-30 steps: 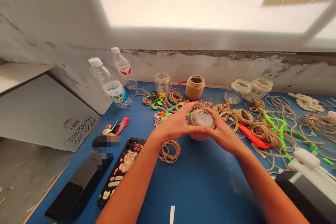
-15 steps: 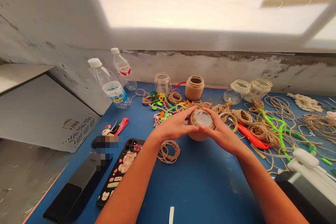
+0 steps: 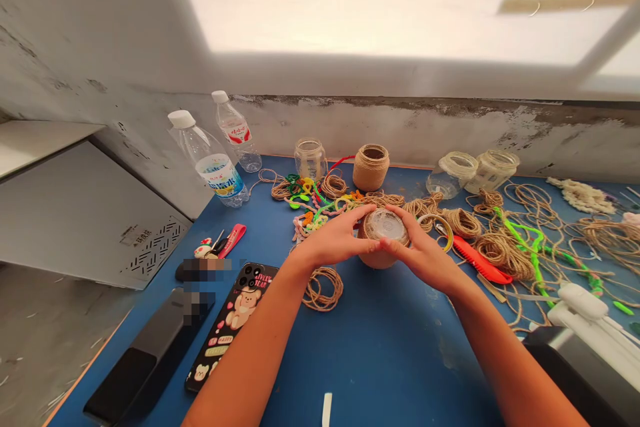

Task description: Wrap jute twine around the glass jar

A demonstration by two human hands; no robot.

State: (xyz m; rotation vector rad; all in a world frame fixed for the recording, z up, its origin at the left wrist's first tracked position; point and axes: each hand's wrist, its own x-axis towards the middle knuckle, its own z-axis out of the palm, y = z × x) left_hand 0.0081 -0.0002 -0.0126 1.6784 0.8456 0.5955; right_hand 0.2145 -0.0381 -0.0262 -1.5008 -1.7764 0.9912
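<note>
Between my two hands is a twine-wrapped glass jar (image 3: 385, 228), its bare round glass end facing up at me. My left hand (image 3: 345, 237) grips its left side, thumb across the near rim. On the opposite side my right hand (image 3: 417, 247) is wrapped round it in the same way, the thumbs almost meeting. The jar's lower part shows only below the thumbs; whether it rests on the table is hard to tell. Just left of it lies a small coil of twine (image 3: 323, 289). A roll of tape (image 3: 444, 232) is near my right fingers.
A second twine-wrapped jar (image 3: 371, 170) and a clear jar (image 3: 310, 160) stand behind, with more glass jars (image 3: 493, 171) to the right. Twine bundles and a red utility knife (image 3: 480, 260) lie at right. Bottles (image 3: 217, 167) and a phone (image 3: 240, 310) are left.
</note>
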